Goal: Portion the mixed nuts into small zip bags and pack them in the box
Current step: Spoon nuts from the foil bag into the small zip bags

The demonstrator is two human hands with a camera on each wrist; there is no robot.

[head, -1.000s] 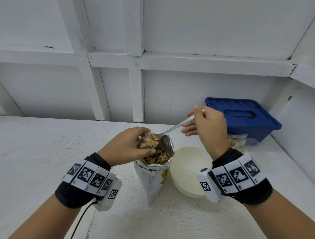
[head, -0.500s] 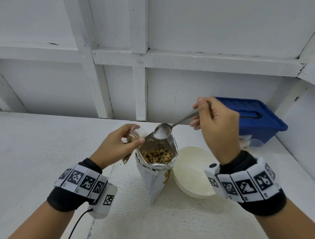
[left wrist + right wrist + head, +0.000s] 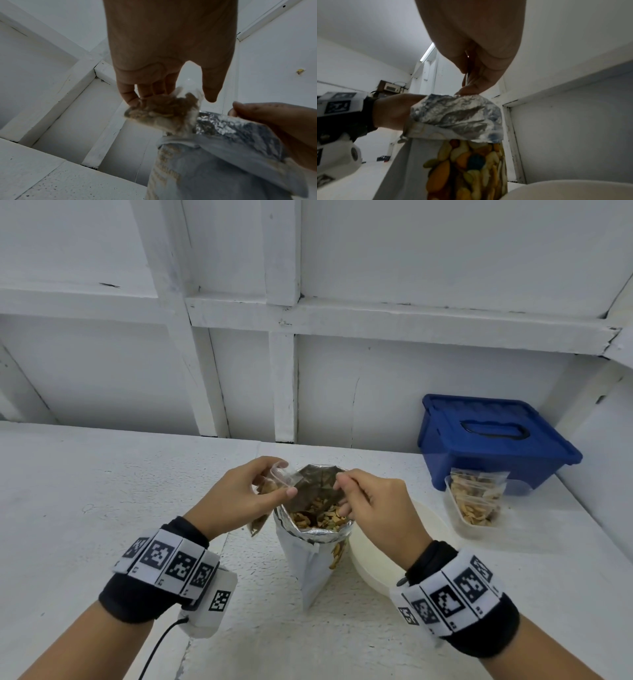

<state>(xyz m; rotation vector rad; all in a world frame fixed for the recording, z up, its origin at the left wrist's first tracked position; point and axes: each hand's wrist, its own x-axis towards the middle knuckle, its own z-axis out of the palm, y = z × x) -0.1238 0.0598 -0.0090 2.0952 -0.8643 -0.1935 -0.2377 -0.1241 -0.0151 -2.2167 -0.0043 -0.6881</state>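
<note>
A large foil-lined bag of mixed nuts (image 3: 310, 559) stands open on the white table, its rim folded down. My left hand (image 3: 253, 494) pinches a small clear zip bag (image 3: 265, 501) partly filled with nuts, held just left of the big bag's mouth; the same zip bag (image 3: 163, 112) shows below my left fingers. My right hand (image 3: 370, 505) grips a metal spoon (image 3: 467, 73) and reaches down into the big bag (image 3: 457, 113); the spoon's bowl is hidden inside. The blue-lidded box (image 3: 493, 436) sits at the back right.
A white bowl (image 3: 376, 559) stands right of the nut bag, under my right wrist. A clear tub with filled zip bags (image 3: 476, 498) stands in front of the blue box. White wall and beams close behind; bare tabletop (image 3: 85, 508) to the left.
My right hand came down from above the bag and dipped the spoon into the nuts. My left hand moved the zip bag off the big bag's mouth to its left.
</note>
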